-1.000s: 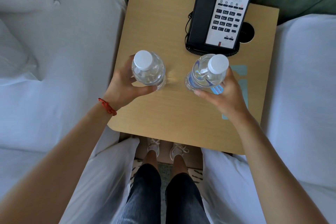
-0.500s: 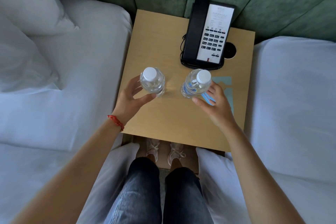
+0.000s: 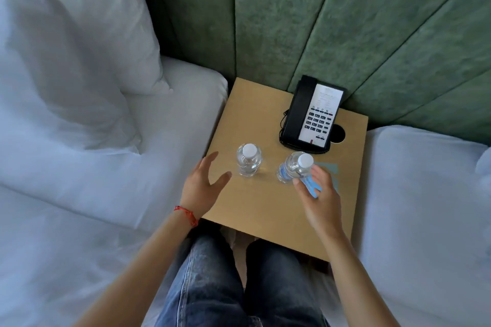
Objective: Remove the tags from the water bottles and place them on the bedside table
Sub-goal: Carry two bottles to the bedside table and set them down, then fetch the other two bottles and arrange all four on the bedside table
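Note:
Two clear water bottles with white caps stand on the wooden bedside table (image 3: 255, 210). The left bottle (image 3: 249, 160) stands free, with no tag visible on it. My left hand (image 3: 203, 186) hovers just left of it, fingers spread, touching nothing. The right bottle (image 3: 293, 168) has a blue label. My right hand (image 3: 320, 196) is beside it, fingertips near its cap. A blue paper tag (image 3: 310, 186) lies between that hand's thumb and fingers. Another pale teal tag (image 3: 330, 167) lies flat on the table, partly hidden behind my right hand.
A black desk phone (image 3: 310, 117) sits at the table's back right, beside a round cable hole (image 3: 338, 134). White beds (image 3: 106, 167) flank the table on both sides, with a pillow (image 3: 66, 61) on the left. A green padded headboard (image 3: 318, 21) stands behind.
My left hand has let go of the left bottle and drawn back, open. My right hand has loosened from the right bottle. The view has pulled back and tilted up.

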The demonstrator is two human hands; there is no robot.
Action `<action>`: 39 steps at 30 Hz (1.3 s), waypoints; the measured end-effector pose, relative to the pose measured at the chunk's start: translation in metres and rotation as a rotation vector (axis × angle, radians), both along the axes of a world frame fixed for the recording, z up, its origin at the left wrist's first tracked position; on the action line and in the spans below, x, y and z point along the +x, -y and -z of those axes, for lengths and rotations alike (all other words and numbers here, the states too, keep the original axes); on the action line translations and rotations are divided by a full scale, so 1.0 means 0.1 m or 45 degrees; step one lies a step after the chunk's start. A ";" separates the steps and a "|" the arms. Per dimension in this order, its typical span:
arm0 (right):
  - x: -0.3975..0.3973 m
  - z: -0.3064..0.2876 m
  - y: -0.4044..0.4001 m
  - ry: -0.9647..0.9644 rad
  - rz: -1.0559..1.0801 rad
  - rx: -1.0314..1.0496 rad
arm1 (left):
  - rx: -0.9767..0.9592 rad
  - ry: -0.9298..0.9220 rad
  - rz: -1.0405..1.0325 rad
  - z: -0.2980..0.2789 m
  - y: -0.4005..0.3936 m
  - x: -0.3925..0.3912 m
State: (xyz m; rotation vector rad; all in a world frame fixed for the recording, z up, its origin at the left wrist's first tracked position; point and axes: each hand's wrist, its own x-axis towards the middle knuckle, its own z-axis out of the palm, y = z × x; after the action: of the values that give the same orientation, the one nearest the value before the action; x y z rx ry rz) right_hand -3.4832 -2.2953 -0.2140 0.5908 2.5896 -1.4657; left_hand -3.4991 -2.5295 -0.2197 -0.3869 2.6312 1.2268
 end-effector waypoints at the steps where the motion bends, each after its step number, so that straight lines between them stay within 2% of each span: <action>1: -0.02 -0.03 0.01 -0.024 -0.033 0.025 | -0.043 -0.008 0.004 -0.05 0.00 0.03; 10: -0.26 -0.16 -0.15 -0.111 -0.455 0.188 | -0.267 -0.054 -0.208 -0.20 -0.36 0.52; 16: -0.33 -0.30 -0.05 -0.217 -0.865 0.236 | -0.305 -0.035 -0.492 -0.26 -0.56 1.03; 22: -0.17 -0.39 0.46 -0.321 -1.299 0.256 | -0.371 -0.043 -0.822 -0.36 -0.50 1.74; 30: 0.54 -0.39 1.17 -0.352 -1.847 0.290 | -0.400 -0.015 -1.270 -0.39 -0.41 2.84; 39: 1.96 -0.42 1.95 -0.504 -2.371 0.313 | -0.440 0.060 -1.645 -0.43 -0.32 4.42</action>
State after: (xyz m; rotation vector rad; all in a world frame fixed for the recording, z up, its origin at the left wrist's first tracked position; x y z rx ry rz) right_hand -3.2875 -2.4899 -0.1723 -1.7468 1.9142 -0.4829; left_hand -3.0573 -2.4980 -0.1768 -2.3437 2.4216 0.8615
